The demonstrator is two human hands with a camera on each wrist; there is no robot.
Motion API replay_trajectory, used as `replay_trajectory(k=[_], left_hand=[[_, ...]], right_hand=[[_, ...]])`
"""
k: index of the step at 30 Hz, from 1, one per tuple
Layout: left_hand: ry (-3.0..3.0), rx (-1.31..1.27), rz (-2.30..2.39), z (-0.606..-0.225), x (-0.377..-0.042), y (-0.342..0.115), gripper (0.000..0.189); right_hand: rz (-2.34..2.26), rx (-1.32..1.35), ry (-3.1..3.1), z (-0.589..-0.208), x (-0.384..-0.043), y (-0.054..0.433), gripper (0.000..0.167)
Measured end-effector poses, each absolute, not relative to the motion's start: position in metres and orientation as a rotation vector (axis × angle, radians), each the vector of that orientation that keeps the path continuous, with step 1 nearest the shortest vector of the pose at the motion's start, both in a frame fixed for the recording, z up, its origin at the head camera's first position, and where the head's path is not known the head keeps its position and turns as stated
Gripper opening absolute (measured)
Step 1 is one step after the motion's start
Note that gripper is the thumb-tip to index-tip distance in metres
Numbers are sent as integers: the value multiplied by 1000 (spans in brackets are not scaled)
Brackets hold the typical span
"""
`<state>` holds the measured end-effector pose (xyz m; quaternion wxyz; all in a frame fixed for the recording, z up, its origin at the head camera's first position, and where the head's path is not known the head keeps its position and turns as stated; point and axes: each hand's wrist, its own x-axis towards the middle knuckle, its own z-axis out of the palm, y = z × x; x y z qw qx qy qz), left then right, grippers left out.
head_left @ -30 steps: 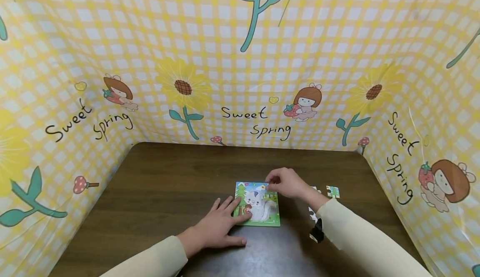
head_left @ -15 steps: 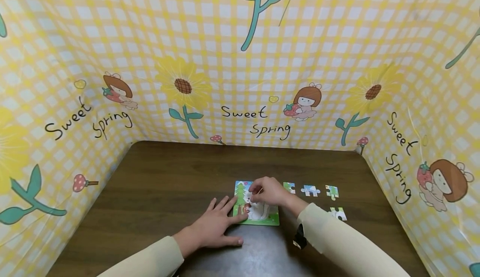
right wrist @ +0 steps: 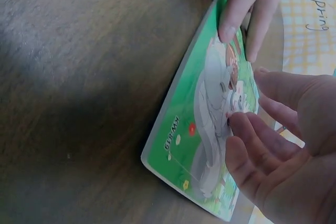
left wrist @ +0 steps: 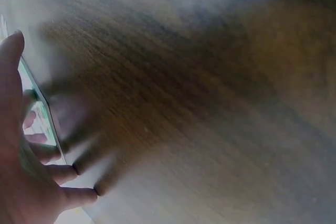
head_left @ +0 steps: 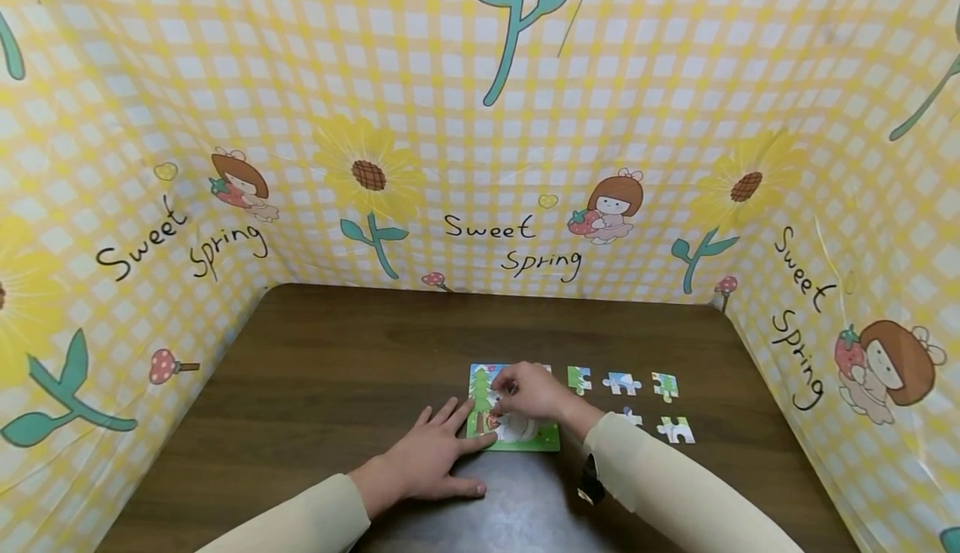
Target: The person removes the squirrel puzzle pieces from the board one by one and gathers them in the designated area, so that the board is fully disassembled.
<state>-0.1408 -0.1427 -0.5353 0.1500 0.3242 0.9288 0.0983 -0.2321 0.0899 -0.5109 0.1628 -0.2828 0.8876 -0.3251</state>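
Observation:
A square picture puzzle board (head_left: 548, 441) with a green border and a white squirrel lies on the table. My left hand (head_left: 422, 457) is spread flat at its left side, fingertips resting on the left edge and the thumb on the table. Over the middle of the board is my right hand (head_left: 534, 393), thumb and fingers bent down close to the squirrel picture (right wrist: 210, 77). I cannot tell whether a puzzle piece is between its fingertips. The hand covers much of the board's upper right part in the head view.
Right of the board lie several loose jigsaw pieces, among them a green one (head_left: 578, 379), a blue one (head_left: 622, 383) and a white one (head_left: 677, 430). My right sleeve (head_left: 645, 461) partly covers another piece. Yellow checked cloth (head_left: 480, 161) walls in the brown table (head_left: 337, 345).
My right hand has moved from the board's upper right corner left to its middle, uncovering loose pieces on the right. The left hand stays in place.

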Motion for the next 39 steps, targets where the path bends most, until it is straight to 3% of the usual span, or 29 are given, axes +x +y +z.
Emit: replay_trajectory(k=[39], left_hand=[[2675,926,277,-537,-141,-140,71]], right_hand=[[-976,-762,2567,-507,-231,85,10]])
